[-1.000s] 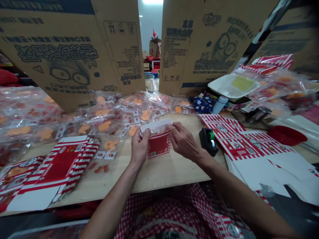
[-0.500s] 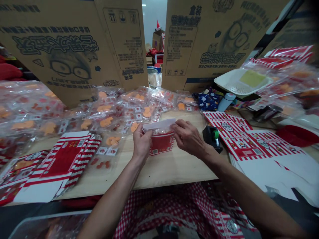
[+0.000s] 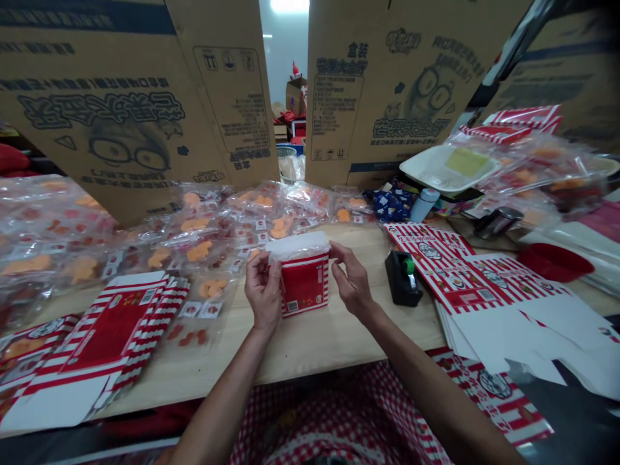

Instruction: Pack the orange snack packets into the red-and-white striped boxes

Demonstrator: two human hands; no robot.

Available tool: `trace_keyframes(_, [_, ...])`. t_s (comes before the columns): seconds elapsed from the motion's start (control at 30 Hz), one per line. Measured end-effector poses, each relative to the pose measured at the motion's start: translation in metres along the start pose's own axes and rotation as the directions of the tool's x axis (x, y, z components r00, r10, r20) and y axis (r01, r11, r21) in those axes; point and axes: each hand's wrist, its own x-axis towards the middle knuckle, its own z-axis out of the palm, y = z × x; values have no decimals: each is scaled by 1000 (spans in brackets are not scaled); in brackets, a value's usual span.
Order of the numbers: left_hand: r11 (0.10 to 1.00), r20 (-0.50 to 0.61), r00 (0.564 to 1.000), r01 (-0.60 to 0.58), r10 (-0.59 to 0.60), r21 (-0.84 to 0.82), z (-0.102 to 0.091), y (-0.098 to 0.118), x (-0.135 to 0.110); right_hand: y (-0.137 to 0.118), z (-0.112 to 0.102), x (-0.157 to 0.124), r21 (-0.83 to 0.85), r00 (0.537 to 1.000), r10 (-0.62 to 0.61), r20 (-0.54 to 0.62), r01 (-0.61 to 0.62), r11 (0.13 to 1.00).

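A small red-and-white striped box stands upright on the wooden table, its white top flap folded down over it. My left hand grips the box's left side with curled fingers. My right hand pinches its right upper corner. Clear packets of orange and red snacks lie spread just behind the box.
Flat striped box blanks are stacked at the left and at the right. A black tape dispenser sits right of my hands. Large cardboard cartons stand behind. A white tray and a red lid lie far right.
The white top flap, raised before, has been folded down onto the box. Both hands have shifted to the box's upper sides.
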Motion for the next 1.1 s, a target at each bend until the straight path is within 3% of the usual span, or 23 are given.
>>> trace_keyframes(0.1, [992, 16, 998, -57, 56, 109, -1, 1, 4, 2, 2, 8, 80, 1000, -3, 6, 2, 997])
trace_keyframes(0.23, [984, 34, 993, -114, 110, 136, -1, 5, 4, 2, 8, 5, 108, 999, -29, 34, 25, 994])
trace_keyframes(0.37, [984, 9, 993, -117, 117, 138, 1, 17, -2, -12, 7, -5, 8, 997, -67, 45, 67, 998])
trace_keyframes(0.47, [989, -25, 994, -107, 110, 104, 4, 27, -8, -27, 0, -12, -120, 982, -176, 66, 183, 976])
trace_keyframes(0.57, [992, -10, 996, -88, 89, 85, 4, 29, -13, -38, -6, -16, -317, 941, -275, 195, 326, 891])
trace_keyframes(0.67, [987, -29, 989, -144, 146, 64, -1, 25, -17, -44, -11, -16, -425, 929, -235, 287, 343, 838])
trace_keyframes(0.73, [959, 28, 966, -259, 258, 113, -8, 24, -20, -47, -13, -12, -440, 935, -188, 301, 311, 842])
trace_keyframes(0.83, [860, 250, 886, -448, 391, 245, -17, 30, -24, -56, -12, -3, -414, 945, -110, 309, 238, 879])
trace_keyframes(0.9, [849, 319, 880, -444, 352, 286, -18, 38, -29, -63, -9, 1, -366, 959, -56, 277, 159, 917])
trace_keyframes(1.0, [937, 165, 969, -223, 183, 268, -11, 48, -36, -69, -1, -1, -224, 994, 10, 110, 15, 974])
trace_keyframes(1.1, [982, 15, 997, -80, 78, 171, -2, 54, -41, -64, 8, -17, -35, 980, 54, -191, -62, 997])
